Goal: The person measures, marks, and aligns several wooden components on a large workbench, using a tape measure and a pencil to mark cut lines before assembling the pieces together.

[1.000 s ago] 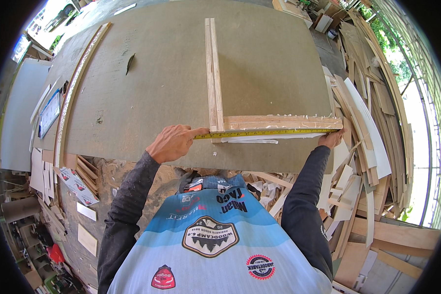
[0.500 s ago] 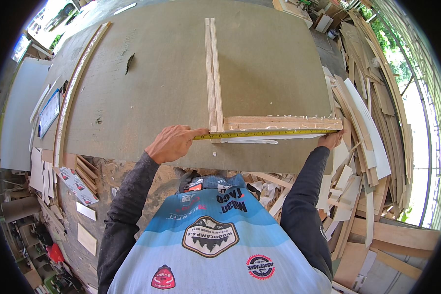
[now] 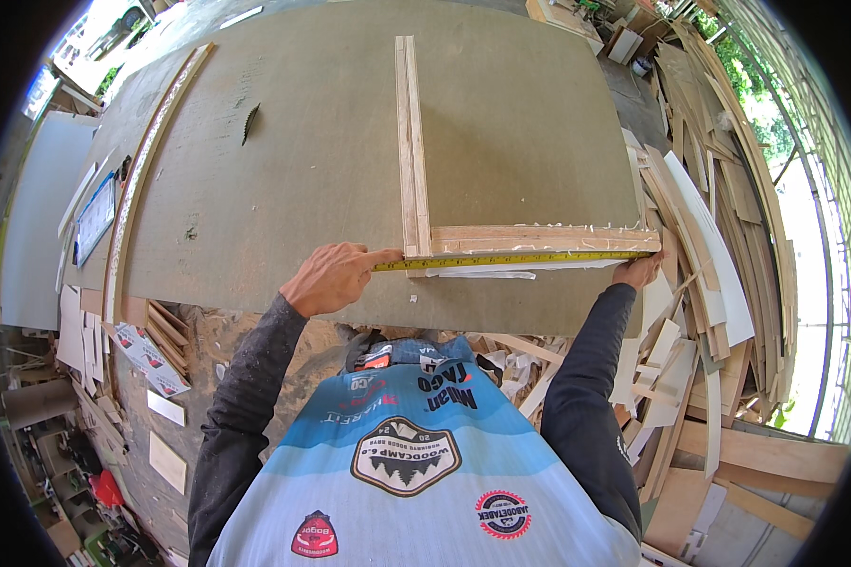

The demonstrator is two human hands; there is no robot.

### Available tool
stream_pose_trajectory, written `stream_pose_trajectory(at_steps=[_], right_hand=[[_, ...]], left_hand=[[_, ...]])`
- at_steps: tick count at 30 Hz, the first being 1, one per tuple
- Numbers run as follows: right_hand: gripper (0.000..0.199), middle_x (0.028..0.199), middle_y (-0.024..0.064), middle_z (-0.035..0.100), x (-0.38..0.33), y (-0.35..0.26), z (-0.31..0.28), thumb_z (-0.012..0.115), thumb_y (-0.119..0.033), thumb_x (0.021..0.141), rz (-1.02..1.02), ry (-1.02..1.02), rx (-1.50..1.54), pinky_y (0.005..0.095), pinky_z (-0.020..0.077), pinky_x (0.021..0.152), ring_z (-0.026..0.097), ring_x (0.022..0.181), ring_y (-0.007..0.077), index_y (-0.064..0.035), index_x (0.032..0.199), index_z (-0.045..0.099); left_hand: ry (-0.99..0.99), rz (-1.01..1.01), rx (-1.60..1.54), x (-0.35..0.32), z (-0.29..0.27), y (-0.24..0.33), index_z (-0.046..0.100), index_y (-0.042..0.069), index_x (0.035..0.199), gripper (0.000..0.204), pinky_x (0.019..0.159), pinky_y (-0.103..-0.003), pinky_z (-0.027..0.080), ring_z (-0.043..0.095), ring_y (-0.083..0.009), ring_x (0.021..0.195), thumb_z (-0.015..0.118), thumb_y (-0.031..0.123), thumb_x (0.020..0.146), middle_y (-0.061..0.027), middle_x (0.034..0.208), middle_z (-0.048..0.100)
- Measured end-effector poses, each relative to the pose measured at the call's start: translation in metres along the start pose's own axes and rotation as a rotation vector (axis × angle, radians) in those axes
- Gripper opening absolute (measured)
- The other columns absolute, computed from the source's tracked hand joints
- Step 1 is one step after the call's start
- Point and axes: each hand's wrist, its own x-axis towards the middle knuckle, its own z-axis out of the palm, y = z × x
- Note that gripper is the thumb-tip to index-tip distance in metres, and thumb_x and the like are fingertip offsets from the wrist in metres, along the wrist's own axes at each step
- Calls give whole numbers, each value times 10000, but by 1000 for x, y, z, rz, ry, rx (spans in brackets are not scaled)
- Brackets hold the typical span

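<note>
A yellow tape measure (image 3: 511, 259) is stretched along the near edge of a wooden piece (image 3: 548, 236). This piece meets a long wooden strip (image 3: 409, 142) at a corner, forming an L on the large board. My left hand (image 3: 333, 278) grips the tape's left end, its index finger laid along the tape at the corner. At the other end my right hand (image 3: 639, 270) pinches the tape against the wood; its fingertips are partly hidden. Pale shavings cling to the wooden piece, and a white strip (image 3: 487, 273) lies just below the tape.
The brown board (image 3: 303, 161) serves as the work surface. On its left lie a long edged strip (image 3: 151, 170) and a clipboard (image 3: 95, 219); a dark thin piece (image 3: 250, 125) rests farther in. Stacked offcuts (image 3: 728, 208) crowd the right side, with scraps (image 3: 168, 406) on the floor.
</note>
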Motion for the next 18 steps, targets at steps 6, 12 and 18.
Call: stream_pose_trajectory(at_steps=[6, 12, 18], right_hand=[[671, 1347, 193, 573, -2, -2, 0, 419, -542, 1044, -11, -15, -2, 419, 495, 1035, 598, 1189, 311, 30, 1391, 476], [688, 1350, 197, 572, -2, -2, 0, 409, -558, 1040, -8, -22, 0, 429, 492, 1041, 597, 1193, 318, 31, 1390, 474], [657, 1337, 199, 577, 0, -1, 0, 394, -527, 1055, 1, -10, -3, 434, 518, 1014, 608, 1174, 324, 33, 1389, 472]], left_hand=[[1, 15, 12, 0, 0, 0, 608, 240, 1375, 479, 635, -381, 481, 566, -228, 629, 496, 67, 942, -90, 702, 585], [1, 15, 5, 0, 1, -2, 607, 239, 1375, 478, 648, -392, 484, 574, -238, 642, 506, 67, 940, -97, 718, 598], [-9, 7, -7, 0, -2, 1, 608, 229, 1371, 483, 664, -408, 485, 585, -260, 660, 517, 60, 928, -109, 735, 611]])
